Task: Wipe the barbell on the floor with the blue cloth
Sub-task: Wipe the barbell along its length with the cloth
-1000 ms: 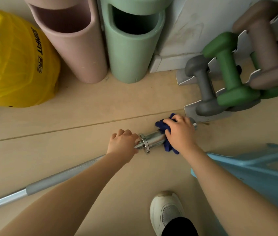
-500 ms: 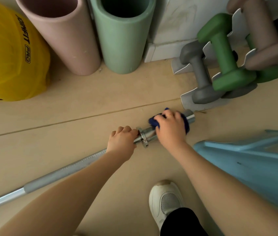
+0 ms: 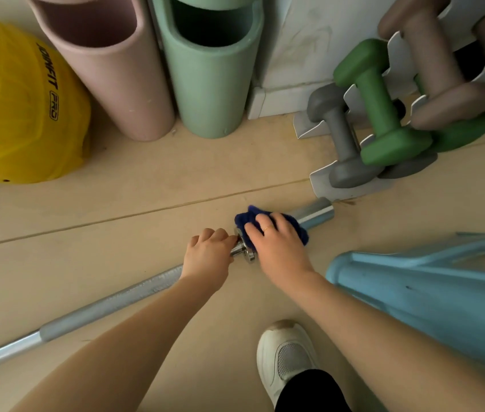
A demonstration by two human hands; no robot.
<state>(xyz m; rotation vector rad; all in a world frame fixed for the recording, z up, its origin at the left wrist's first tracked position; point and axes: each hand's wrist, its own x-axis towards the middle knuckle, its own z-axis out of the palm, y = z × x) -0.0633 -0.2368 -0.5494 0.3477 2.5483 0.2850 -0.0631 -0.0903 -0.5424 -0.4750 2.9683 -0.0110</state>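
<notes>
Fingers (image 3: 260, 226) of the right hand (image 3: 276, 248) curl over the blue cloth (image 3: 265, 221), clamping it round the barbell (image 3: 315, 214) sleeve on the floor (image 3: 146, 188) so it rubs the metal, while just beside them the left hand (image 3: 208, 257) grips the shaft, likely steadying it against rolling.

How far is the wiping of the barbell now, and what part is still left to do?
In hand: the right hand wraps the blue cloth round the barbell sleeve, next to its collar, while the left hand grips the bar to steady it. Left: apparently the long shaft toward the lower left, which the cloth does not touch. The pictures cannot show which parts are already clean.
</notes>
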